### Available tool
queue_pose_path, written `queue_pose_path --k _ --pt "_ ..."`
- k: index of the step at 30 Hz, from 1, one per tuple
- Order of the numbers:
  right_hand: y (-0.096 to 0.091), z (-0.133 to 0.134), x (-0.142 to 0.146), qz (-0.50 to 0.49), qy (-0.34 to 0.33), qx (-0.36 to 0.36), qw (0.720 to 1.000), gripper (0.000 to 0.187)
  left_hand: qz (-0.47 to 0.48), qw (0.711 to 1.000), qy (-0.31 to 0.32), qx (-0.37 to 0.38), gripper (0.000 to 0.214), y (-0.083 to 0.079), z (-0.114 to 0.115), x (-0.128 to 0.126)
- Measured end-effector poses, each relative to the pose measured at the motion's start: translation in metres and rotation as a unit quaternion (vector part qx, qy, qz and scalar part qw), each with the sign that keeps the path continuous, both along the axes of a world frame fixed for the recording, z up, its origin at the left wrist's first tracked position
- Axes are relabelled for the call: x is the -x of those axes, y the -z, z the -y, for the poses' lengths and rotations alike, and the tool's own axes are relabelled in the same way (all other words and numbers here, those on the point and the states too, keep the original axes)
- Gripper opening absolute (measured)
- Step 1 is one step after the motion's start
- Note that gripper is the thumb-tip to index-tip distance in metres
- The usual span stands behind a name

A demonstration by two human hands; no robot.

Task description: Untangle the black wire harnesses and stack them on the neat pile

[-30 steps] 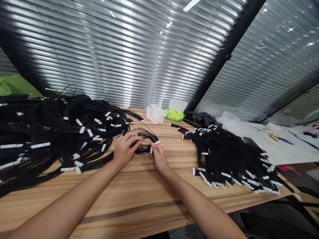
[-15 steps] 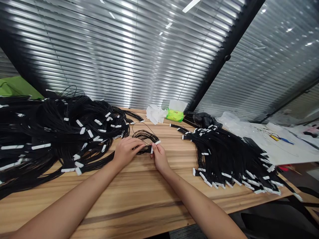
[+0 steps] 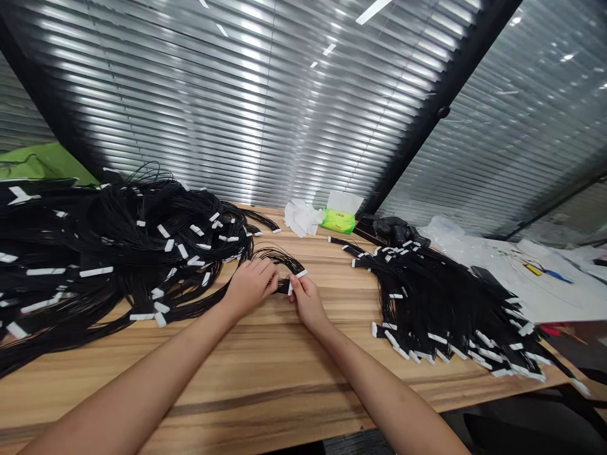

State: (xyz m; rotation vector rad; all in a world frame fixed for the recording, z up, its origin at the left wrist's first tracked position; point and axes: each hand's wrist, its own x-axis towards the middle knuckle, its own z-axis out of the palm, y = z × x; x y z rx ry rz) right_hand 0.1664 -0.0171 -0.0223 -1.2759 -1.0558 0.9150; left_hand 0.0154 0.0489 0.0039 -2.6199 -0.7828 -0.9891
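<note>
Both my hands meet at the middle of a wooden table [image 3: 265, 373] over one small coil of thin black cord [image 3: 279, 260]. My left hand [image 3: 251, 285] is closed around the coil's near side. My right hand [image 3: 306, 298] pinches the coil's bound end, where a white tag [image 3: 300, 274] sticks out above its fingers. A big loose heap of black cords with white tags [image 3: 109, 259] lies just left of my left hand. A tidier pile of tagged black cord bundles [image 3: 441, 303] lies to the right.
A crumpled white tissue [image 3: 301, 218] and a green tissue pack [image 3: 338, 220] sit at the table's far edge, with a black object [image 3: 392, 230] beside them. White papers and plastic [image 3: 512, 272] cover the far right. Slatted blinds [image 3: 265, 107] stand behind the table.
My left hand has slid right along the coil and closed in beside my right hand. The coil now looks gathered tighter. The view has shifted slightly.
</note>
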Motion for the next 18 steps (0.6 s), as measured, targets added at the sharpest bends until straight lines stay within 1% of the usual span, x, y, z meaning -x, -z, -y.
queue_pose_path --k 2,6,8,10,12,15,18 --pt "0.0008 0.0007 0.0007 -0.001 -0.015 0.001 1.0 0.046 0.019 1.0 0.005 -0.009 0.025 -0.0012 -0.0006 0.003" --pt "-0.0004 -0.0016 -0.0001 -0.031 -0.011 -0.001 0.999 0.046 0.08 0.996 0.021 0.02 0.032 -0.0023 -0.0015 0.0078" --pt "-0.0003 -0.0039 -0.0014 -0.046 0.003 -0.001 0.999 0.046 0.11 0.994 0.008 0.022 0.028 -0.0021 -0.0008 0.0082" --pt "0.0006 -0.0058 -0.0026 -0.055 0.015 -0.001 0.998 0.047 0.127 0.992 0.001 0.007 0.017 -0.0018 0.0008 0.0076" --pt "0.0014 -0.0065 -0.0032 -0.06 0.021 -0.003 0.998 0.047 0.119 0.993 0.022 -0.01 0.009 -0.0016 0.0026 0.0067" --pt "0.0009 -0.0059 -0.003 -0.064 0.023 -0.006 0.998 0.047 0.081 0.994 0.067 -0.01 0.014 -0.0015 0.0042 0.0054" --pt "-0.0019 -0.0045 -0.0021 -0.059 0.022 -0.006 0.998 0.047 0.072 0.995 0.073 0.001 0.014 -0.001 0.0038 0.0048"
